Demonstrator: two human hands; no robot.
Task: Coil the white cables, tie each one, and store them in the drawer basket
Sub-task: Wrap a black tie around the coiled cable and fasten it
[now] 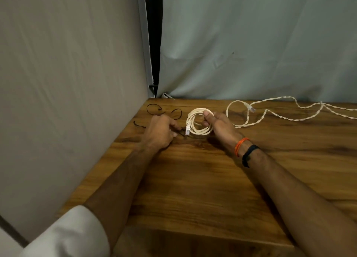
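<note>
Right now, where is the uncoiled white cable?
In the head view, the loose white cable sprawls on the wooden table's far right, just beyond the right hand.

Wooden table, loose white cable, dark ties

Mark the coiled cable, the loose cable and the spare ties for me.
coiled cable (pixel 199 131): head view, lower arc of the coil.
loose cable (pixel 227 108): head view, left bend of its loop.
spare ties (pixel 148 108): head view, left dark loop.

A wooden table with dark grain streaks stands in a corner. A beige fabric panel hangs along its left side, a pale grey-green cloth backdrop behind it, with a dark gap between them.
</note>
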